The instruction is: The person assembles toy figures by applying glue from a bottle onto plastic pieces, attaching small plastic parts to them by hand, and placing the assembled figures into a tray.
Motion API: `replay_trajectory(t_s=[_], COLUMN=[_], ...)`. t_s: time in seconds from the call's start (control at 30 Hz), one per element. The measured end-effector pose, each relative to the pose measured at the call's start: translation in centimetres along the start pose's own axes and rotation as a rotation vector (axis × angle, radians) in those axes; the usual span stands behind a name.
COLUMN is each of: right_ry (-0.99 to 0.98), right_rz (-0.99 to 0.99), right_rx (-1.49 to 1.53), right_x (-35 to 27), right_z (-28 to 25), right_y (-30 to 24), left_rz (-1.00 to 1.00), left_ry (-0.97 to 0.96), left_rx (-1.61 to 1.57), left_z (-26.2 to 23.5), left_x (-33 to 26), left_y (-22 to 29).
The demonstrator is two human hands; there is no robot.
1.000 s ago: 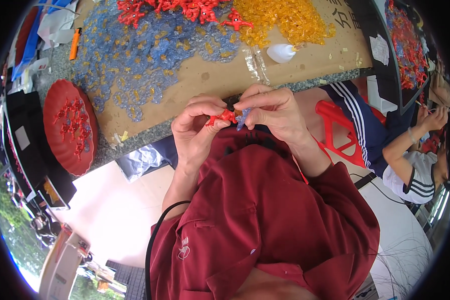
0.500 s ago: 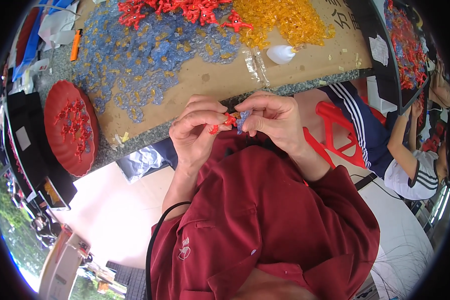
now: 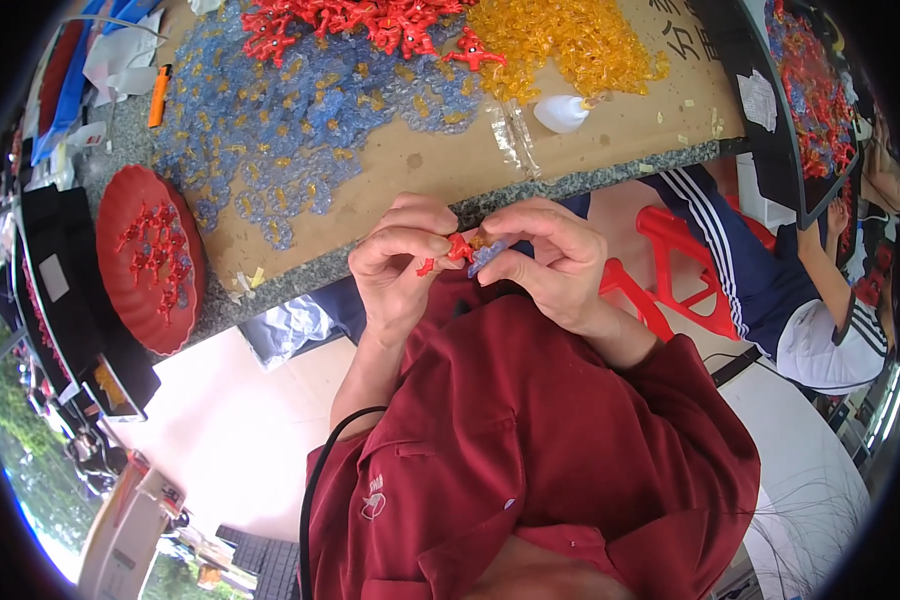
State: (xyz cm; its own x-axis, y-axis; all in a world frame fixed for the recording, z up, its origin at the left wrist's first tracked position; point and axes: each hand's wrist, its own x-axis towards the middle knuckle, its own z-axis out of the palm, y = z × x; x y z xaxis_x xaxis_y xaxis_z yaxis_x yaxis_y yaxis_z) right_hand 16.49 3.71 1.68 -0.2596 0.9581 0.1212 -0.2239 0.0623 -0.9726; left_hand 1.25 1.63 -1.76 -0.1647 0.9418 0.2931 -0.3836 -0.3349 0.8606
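Bench (image 3: 610, 178) under brown cardboard, strewn with heaps of blue pieces (image 3: 270, 120), yellow pieces (image 3: 570, 45) and red pieces (image 3: 370, 20); red plate (image 3: 150, 260) of small red parts at its left end. Below the bench edge, over a dark red shirt (image 3: 530, 450), left hand (image 3: 400, 260) grip clamped on a small red piece (image 3: 450, 250). Right hand (image 3: 555, 260) grip pinched on a pale blue piece (image 3: 488, 255), touching the red one.

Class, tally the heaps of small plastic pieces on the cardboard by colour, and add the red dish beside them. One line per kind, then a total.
Red heap: 1
Yellow heap: 1
Blue heap: 1
Red dish: 1
Total: 4
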Motion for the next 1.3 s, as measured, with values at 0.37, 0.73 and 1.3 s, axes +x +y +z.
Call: replay_trajectory(t_s=[0.37, 0.73, 1.3], right_ry=[-0.085, -0.187, -0.225], right_rz=[-0.197, -0.35, -0.139], right_rx=[-0.248, -0.304, -0.02], right_x=[0.3, 0.6, 1.1], right_z=[-0.4, -1.2, -1.3], right_y=[0.2, 0.4, 2.4], left_rz=[0.01, -0.068, -0.148], left_ry=[-0.023, -0.227, -0.15], left_rx=[-0.059, 0.022, 0.391], left_z=[-0.1, -0.9, 0.0], left_x=[0.0, 1.4, 1.8], left_y=[-0.3, 1.2, 3.4])
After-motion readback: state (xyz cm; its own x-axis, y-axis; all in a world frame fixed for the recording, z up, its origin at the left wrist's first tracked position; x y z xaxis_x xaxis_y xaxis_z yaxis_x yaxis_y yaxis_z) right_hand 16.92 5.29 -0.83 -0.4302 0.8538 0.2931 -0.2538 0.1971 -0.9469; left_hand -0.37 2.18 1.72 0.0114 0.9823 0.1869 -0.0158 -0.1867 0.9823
